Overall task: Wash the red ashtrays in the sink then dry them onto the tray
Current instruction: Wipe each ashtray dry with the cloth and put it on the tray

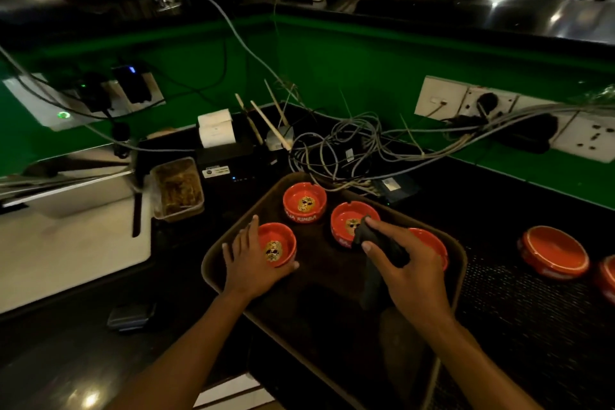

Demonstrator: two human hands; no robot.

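Note:
A brown tray lies in front of me with several red ashtrays on it. My left hand grips the near-left ashtray by its rim, thumb and fingers around it. My right hand holds a dark cloth over the tray, partly covering another ashtray. Two more ashtrays stand upright further back, one in the middle and one beside the cloth. Right of the tray, an ashtray lies upside down on the black mat, and another is cut off by the frame edge.
A tangle of cables and a receipt printer sit behind the tray. A plastic container stands at its left, beside a white sink surface. Wall sockets line the green wall.

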